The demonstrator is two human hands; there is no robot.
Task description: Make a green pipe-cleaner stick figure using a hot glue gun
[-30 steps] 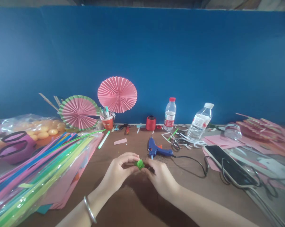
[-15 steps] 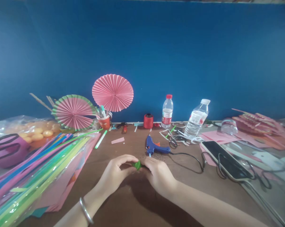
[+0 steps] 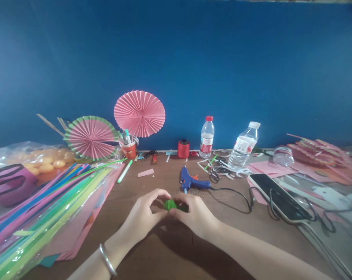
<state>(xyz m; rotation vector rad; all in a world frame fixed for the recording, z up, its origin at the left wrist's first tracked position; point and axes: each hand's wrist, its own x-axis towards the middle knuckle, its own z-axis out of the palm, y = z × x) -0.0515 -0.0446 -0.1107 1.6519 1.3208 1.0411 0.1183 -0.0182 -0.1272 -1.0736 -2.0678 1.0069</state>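
Both hands are at work in the middle of the brown tabletop (image 3: 148, 256), and between them sits a small, bright green, crumpled-looking piece (image 3: 169, 205). The left hand (image 3: 145, 214), a shiny silver bangle (image 3: 107, 259) on its wrist, curls thumb and fingers narrowly about the piece's left side. Opposite, the right hand (image 3: 198, 216) meets it with thumb and bent fingers, holding the right side — the fingertips partly hide the thing, so its exact shape cannot be told.

Just beyond the hands lies a blue plastic glue gun (image 3: 195, 183) with an orange trigger, on its side, its dark cable trailing right towards a black-screened phone (image 3: 281, 196). Farther back stands a squat red spool (image 3: 183, 149), then an upright clear bottle with a red cap (image 3: 206, 142), and a tilted clear bottle with a white cap (image 3: 243, 147), pale strips scattered near its base.

Over on the left, a green-capped white marker (image 3: 125, 171) lies near a small pink paper slip (image 3: 145, 173). Behind them a red paper cup (image 3: 128, 150) holds pens — and above it rises a round, pleated pink paper fan (image 3: 140, 114), with a green-edged pink fan (image 3: 91, 136) beside it. Nearer, long multicoloured strips (image 3: 56, 210) spread in clear wrapping.
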